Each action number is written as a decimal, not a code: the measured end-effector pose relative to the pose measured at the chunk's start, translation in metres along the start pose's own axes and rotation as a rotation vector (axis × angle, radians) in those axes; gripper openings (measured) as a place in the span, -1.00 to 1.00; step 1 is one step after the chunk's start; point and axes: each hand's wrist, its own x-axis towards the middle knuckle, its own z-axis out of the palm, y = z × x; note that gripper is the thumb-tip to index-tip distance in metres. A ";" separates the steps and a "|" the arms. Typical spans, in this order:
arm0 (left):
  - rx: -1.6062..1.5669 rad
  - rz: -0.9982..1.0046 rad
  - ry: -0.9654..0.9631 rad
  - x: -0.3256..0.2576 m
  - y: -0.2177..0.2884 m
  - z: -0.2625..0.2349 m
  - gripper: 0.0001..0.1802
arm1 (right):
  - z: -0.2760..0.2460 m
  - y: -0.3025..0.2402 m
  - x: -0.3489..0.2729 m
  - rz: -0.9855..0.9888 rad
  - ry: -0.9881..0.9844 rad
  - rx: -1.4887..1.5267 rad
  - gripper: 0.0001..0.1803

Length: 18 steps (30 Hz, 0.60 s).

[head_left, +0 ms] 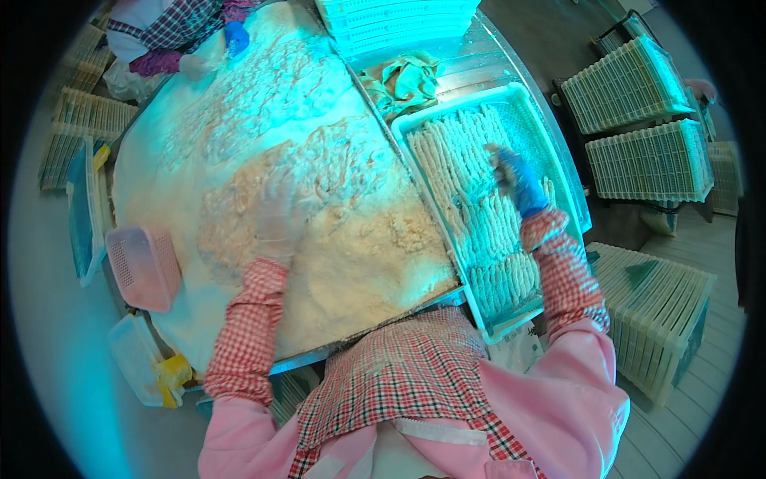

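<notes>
Left hand (275,211), in a thin pale glove, lies flat with fingers spread, palm down on the heap of breadcrumbs (343,239) at about 9 o'clock from frame centre. It is not pinching anything I can see; whatever is under the palm is hidden by the glove and the crumbs.

Right hand (517,180), blue glove, is at about 2 o'clock, down in the white tray (511,97). Fingers curled inward onto the breaded sticks (479,215); looks like it pinches one at the fingertips, but that end is blurred, so can't tell if it grips or only touches.

The sticks lie in rows along the tray, filling it from the near end at 5 o'clock up to the far end at 1 o'clock. The tray sits just beside the crumb heap, on the right edge of the metal table (487,60).

Hard to read:
- Crumb heap fades into white coating over the table; the boundary is unclear.
- Crumpled greenish cloth (403,80) at 12 o'clock, shape only.
- Another person at 11 o'clock, cut off by the rim: checked sleeve and one blue-gloved hand (236,36) at the far table edge.
- Pink basket (144,267) at 8 o'clock, on the table's left edge.
- Stacked trays (638,120) at 2–3 o'clock, bent by the lens.
</notes>
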 end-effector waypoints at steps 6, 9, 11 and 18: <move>0.118 0.208 -0.234 0.034 -0.025 -0.018 -0.59 | -0.116 0.042 0.169 -0.026 0.096 0.057 -0.58; 0.225 0.309 -0.298 0.052 -0.025 -0.011 -0.66 | -0.149 0.068 0.214 -0.002 -0.006 0.086 -0.37; 0.300 0.317 -0.345 0.050 -0.030 -0.012 -0.73 | -0.139 0.064 0.211 0.015 -0.041 0.033 -0.36; 0.155 0.093 -0.291 0.026 -0.031 -0.010 -0.83 | -0.165 0.072 0.178 0.046 0.119 -0.221 -0.33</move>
